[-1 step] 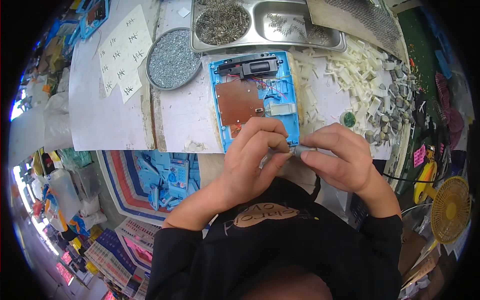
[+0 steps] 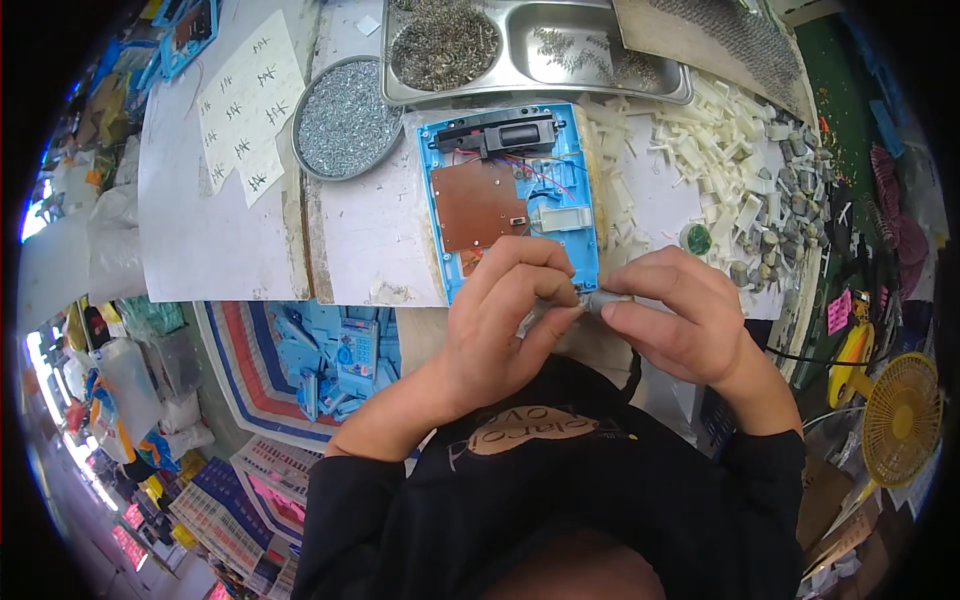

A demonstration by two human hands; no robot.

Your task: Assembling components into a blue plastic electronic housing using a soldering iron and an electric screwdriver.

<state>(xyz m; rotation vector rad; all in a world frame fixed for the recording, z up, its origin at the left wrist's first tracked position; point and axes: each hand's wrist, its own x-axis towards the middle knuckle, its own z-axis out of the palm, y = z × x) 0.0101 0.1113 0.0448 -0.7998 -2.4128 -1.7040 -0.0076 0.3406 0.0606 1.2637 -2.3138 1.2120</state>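
A blue plastic housing (image 2: 583, 250) lies open-side up at the table's front edge. In it sit a brown circuit board (image 2: 478, 205), a black bar-shaped part (image 2: 500, 133), thin wires and a white plastic piece (image 2: 563, 218). At its near right corner my two hands meet. My right hand (image 2: 685, 315) is closed, pinching a small grey part (image 2: 598, 299) between thumb and fingers. My left hand (image 2: 512, 318) is closed too, thumb against fingertips at the left end of that part; what it pinches is too small to make out.
A grey round dish of screws (image 2: 349, 118) stands left of the housing. Behind it is a steel tray (image 2: 560, 80) with springs. White plastic pieces (image 2: 715, 150) and grey parts (image 2: 775, 245) are heaped at right. A striped bag (image 2: 235, 345) holds blue housings below the table. A yellow fan (image 2: 902, 420) stands at right.
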